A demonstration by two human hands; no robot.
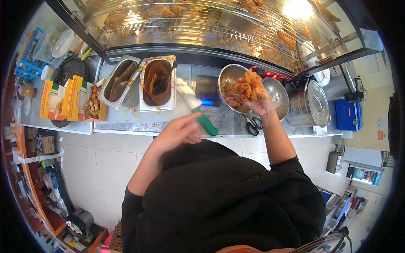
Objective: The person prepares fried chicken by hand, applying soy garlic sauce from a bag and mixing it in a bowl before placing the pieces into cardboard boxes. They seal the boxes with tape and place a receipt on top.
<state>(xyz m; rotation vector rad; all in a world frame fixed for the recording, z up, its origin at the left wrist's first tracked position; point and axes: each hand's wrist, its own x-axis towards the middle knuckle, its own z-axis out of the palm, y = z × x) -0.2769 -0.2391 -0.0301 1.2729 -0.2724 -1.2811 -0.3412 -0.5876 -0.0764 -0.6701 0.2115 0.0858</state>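
Note:
My right hand (pixel 262 107) grips pieces of fried chicken (pixel 248 87) above a stainless steel bowl (pixel 228 71). The chicken hides part of the bowl, which has brown food residue inside. Blurred and apparently empty, my left hand (pixel 182 130) has its fingers apart at the counter's front edge. Just right of those fingers lies a knife with a green handle (pixel 208 124), its pale blade pointing away from me. Behind the handle sits a dark digital scale (pixel 207 87) with a lit blue display. Black-handled scissors (pixel 253 126) lie under my right wrist.
A glass-fronted warmer (pixel 196 34) with fried chicken on racks spans the back. Leftward stand two steel containers (pixel 117 85) (pixel 157 107) and yellow boxes (pixel 88 110) of chicken pieces. Rightward are another steel bowl (pixel 280 91), a lidded pot (pixel 299 106) and a red power strip (pixel 273 75).

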